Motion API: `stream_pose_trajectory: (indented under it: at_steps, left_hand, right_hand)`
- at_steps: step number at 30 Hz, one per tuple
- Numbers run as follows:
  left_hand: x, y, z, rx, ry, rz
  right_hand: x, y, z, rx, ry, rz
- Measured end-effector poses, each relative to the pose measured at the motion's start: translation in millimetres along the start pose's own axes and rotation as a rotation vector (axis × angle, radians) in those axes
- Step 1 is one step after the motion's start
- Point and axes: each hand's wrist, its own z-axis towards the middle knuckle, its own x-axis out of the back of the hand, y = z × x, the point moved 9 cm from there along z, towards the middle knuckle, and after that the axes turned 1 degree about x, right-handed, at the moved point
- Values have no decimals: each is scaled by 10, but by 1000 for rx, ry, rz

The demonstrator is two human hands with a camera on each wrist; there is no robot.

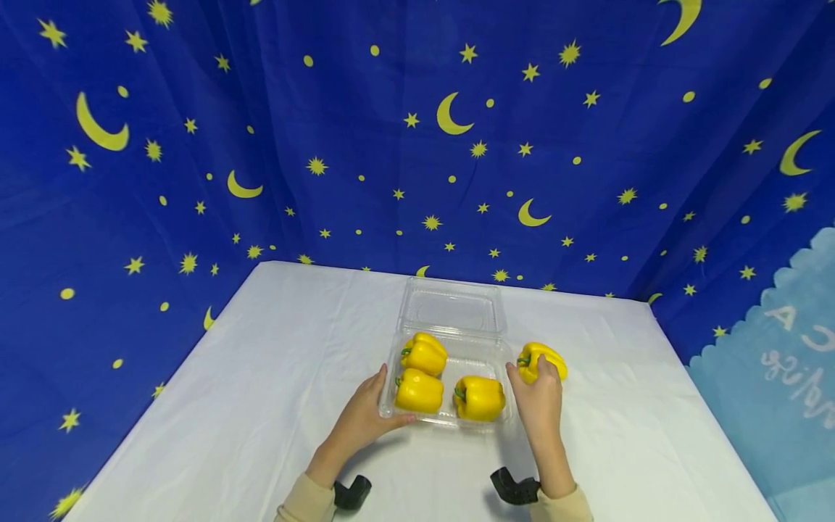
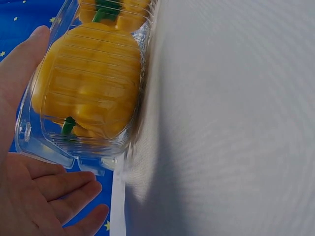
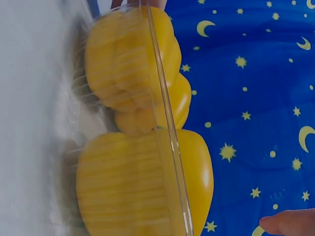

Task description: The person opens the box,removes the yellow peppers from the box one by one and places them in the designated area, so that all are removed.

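Note:
A clear plastic clamshell container [image 1: 453,335] lies open on the white table, its lid folded back. Inside sit yellow bell peppers: one at the back left [image 1: 425,353], one at the front left [image 1: 420,391] and one at the front right [image 1: 480,398]. My left hand [image 1: 362,413] touches the container's front left corner, thumb along the front and fingers at the left side, straight and relaxed. To the right of the container, my right hand [image 1: 538,399] grips another yellow bell pepper [image 1: 553,357] from above. The right wrist view shows only a fingertip [image 3: 290,222] of that hand.
A white cloth covers the table [image 1: 313,326]. Behind it hangs a blue curtain [image 1: 391,145] with yellow moons and stars. A light blue panel with white lettering [image 1: 783,362] is at the right. Black wrist mounts [image 1: 352,494] sit on both wrists.

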Motion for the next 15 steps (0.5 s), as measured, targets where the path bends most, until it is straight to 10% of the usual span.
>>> stream_pose_trajectory:
  at_steps: [15]
  left_hand:
    - [11, 6, -4, 5, 4, -1]
  right_hand:
    - [-155, -93, -110, 12, -66, 19]
